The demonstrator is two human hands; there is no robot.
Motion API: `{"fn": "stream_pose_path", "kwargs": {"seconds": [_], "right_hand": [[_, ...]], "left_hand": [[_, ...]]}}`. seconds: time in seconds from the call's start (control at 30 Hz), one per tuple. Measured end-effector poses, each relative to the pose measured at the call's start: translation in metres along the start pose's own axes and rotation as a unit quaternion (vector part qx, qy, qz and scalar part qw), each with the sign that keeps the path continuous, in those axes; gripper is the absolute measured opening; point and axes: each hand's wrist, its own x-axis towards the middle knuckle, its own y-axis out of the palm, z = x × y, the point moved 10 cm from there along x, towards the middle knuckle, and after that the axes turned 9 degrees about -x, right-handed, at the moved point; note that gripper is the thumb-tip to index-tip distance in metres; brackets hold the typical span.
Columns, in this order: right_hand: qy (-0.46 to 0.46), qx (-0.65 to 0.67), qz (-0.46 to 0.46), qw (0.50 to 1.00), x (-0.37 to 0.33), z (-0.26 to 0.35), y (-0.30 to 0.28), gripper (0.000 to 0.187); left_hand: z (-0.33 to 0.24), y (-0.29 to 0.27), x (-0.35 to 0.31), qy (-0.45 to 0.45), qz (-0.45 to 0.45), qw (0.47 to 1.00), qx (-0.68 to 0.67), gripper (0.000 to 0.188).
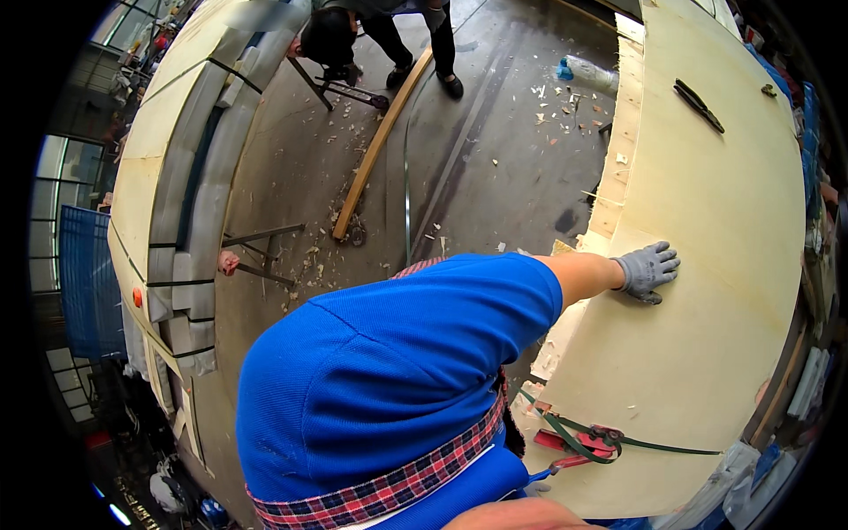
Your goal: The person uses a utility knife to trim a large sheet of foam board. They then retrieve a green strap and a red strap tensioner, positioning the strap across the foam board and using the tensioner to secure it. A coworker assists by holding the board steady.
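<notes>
The large pale plywood sheet (707, 221) fills the right side and curves away from the camera, its stepped edge facing the concrete floor (495, 177). The right hand (647, 269), in a grey work glove, lies on it near that edge, fingers (664, 258) spread flat and gripping nothing. The left hand is out of view. It looks like a holding step: the palm presses the sheet while a green strap (654, 446) runs across its lower corner through a red ratchet buckle (601, 437). Any further tightening would call for steady pressure from the palm and a second hand at the buckle.

Across the floor to the left stands another pale plywood form (141, 177) lined with grey blocks (194, 194). It carries a small round orange marker (137, 297) low on its face; I see no label on it. A long timber plank (380, 146) lies on the floor, and another person (353, 35) works beyond it. A pale bottle-shaped container with a blue end (583, 72) lies among wood chips (556, 110). A black hand tool (698, 104) rests on the sheet's far part. The stacked goods at the right rim are too blurred to make out.
</notes>
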Motion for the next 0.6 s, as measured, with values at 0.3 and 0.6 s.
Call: {"fn": "stream_pose_path", "kwargs": {"seconds": [0.3,0.6], "right_hand": [[0.009,-0.023,0.102,0.995,0.002,0.005,-0.013,0.056],[-0.049,-0.023,-0.05,0.997,0.001,-0.016,0.043,0.055]], "left_hand": [[0.003,0.003,-0.001,-0.004,-0.005,1.0,0.001,0.066],[0.004,0.0,0.0,-0.02,0.022,1.0,0.002,0.066]]}}
